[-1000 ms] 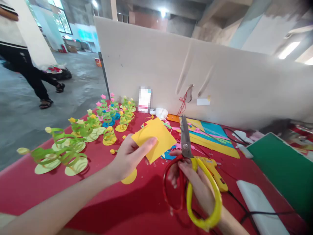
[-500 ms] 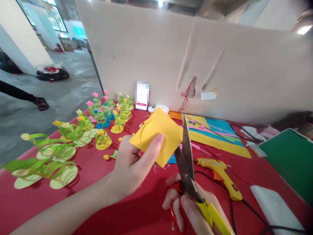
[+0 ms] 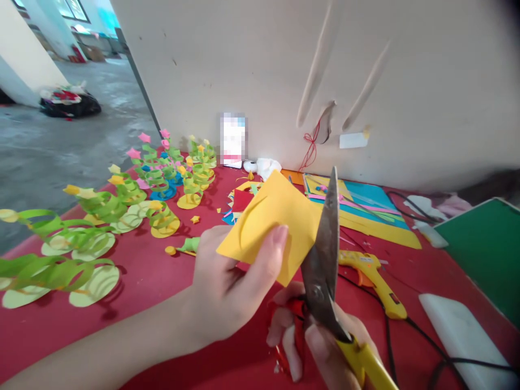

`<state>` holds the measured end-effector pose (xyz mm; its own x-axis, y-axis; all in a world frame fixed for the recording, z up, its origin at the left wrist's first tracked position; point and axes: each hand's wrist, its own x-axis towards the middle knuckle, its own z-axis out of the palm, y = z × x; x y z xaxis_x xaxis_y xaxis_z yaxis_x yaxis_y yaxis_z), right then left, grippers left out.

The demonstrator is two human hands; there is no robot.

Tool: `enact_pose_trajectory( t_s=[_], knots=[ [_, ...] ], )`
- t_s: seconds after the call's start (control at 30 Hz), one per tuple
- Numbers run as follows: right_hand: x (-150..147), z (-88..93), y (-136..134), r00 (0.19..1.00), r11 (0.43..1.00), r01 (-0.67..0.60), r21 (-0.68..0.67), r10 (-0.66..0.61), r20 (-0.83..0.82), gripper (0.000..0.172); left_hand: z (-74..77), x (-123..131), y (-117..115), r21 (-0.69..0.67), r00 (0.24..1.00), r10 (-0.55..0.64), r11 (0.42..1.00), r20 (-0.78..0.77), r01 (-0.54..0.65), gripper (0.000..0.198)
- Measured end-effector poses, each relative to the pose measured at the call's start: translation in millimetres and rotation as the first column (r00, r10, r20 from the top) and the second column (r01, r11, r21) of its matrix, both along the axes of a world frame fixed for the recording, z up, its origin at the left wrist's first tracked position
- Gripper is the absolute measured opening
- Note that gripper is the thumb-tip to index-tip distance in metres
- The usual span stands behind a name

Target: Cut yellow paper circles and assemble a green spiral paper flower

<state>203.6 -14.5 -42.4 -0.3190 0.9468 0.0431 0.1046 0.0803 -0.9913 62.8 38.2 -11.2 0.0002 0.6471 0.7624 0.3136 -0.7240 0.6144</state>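
My left hand (image 3: 231, 287) pinches a square piece of yellow paper (image 3: 280, 200), thumb on its face and fingers behind. A curved crease or cut line shows on the sheet's left half. My right hand (image 3: 325, 346) grips a pair of scissors (image 3: 327, 244) with yellow and red handles, the blades pointing up and parted. The sheet's right corner lies between the blades. Beneath my left hand, a green paper piece with a yellow tip is partly hidden. A small yellow paper star (image 3: 195, 219) lies on the table nearby.
Several green paper spirals (image 3: 93, 244) on round bases stand along the left of the red table (image 3: 162, 346). On the right are a yellow glue gun (image 3: 376, 279) with its cord, a white block (image 3: 459, 325), a green board (image 3: 483, 249) and coloured sheets (image 3: 365, 200). A phone (image 3: 233, 140) leans against the wall.
The scissors and the yellow paper sit a little further right in view, and the blades have closed somewhat around the paper's right corner. The view has tilted downward.
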Motion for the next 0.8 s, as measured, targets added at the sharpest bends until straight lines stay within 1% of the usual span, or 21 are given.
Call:
enact_pose_trajectory(
  t_s=[0.07, 0.17, 0.2, 0.27, 0.33, 0.4, 0.43, 0.5, 0.53, 0.6, 0.67, 0.8],
  knots=[
    [1, -7.6, 4, 0.997, 1.000, -0.031, -0.004, 0.030, -0.074, 0.034, -1.0, 0, -2, 0.011, 1.000, 0.003, 1.000, 0.006, -0.003, 0.026],
    [3, -19.4, 13, 0.971, 0.989, -0.145, -0.005, 0.141, -0.193, 0.035, -2.1, 1, -4, 0.013, 1.000, -0.004, 1.000, 0.016, 0.004, 0.026],
    [3, -21.6, 16, 0.960, 0.984, -0.178, -0.007, 0.172, -0.220, 0.035, -1.9, 1, -4, 0.008, 1.000, -0.005, 1.000, 0.022, 0.005, 0.026],
    [3, -20.8, 17, 0.954, 0.982, -0.186, -0.020, 0.176, -0.243, 0.032, -0.6, 1, -2, -0.024, 0.998, 0.010, 1.000, 0.058, -0.009, 0.027],
    [1, -12.7, 13, 0.962, 0.991, -0.120, -0.057, 0.103, -0.252, 0.028, 1.2, 2, 0, -0.079, 0.990, 0.025, 0.997, 0.139, -0.014, 0.028],
    [-1, 0.5, 7, 0.957, 0.993, 0.035, -0.114, -0.066, -0.283, 0.022, 2.1, 2, 3, -0.119, 0.973, 0.034, 0.993, 0.228, -0.006, 0.029],
    [-2, 7.6, 4, 0.936, 0.981, 0.130, -0.140, -0.169, -0.308, 0.019, 1.9, 2, 3, -0.124, 0.968, 0.033, 0.992, 0.249, -0.002, 0.028],
    [-2, 20.0, 1, 0.870, 0.933, 0.317, -0.170, -0.357, -0.339, 0.014, -0.2, 2, 2, -0.138, 0.979, 0.017, 0.990, 0.202, 0.011, 0.027],
    [-1, 24.6, 1, 0.847, 0.911, 0.378, -0.165, -0.412, -0.335, 0.011, -1.8, 3, 0, -0.143, 0.989, -0.003, 0.989, 0.148, 0.025, 0.027],
    [1, 30.1, 3, 0.843, 0.892, 0.436, -0.119, -0.451, -0.292, 0.006, -5.2, 5, -4, -0.172, 0.997, -0.079, 0.982, 0.017, 0.080, 0.026],
    [4, 32.3, 7, 0.864, 0.897, 0.438, -0.063, -0.440, -0.245, 0.015, -7.9, 8, -8, -0.183, 0.989, -0.132, 0.976, -0.060, 0.119, 0.024],
    [5, 34.1, 10, 0.892, 0.914, 0.403, -0.040, -0.402, -0.207, 0.031, -10.7, 13, -13, -0.162, 0.984, -0.167, 0.975, -0.069, 0.154, 0.024]
  ],
)
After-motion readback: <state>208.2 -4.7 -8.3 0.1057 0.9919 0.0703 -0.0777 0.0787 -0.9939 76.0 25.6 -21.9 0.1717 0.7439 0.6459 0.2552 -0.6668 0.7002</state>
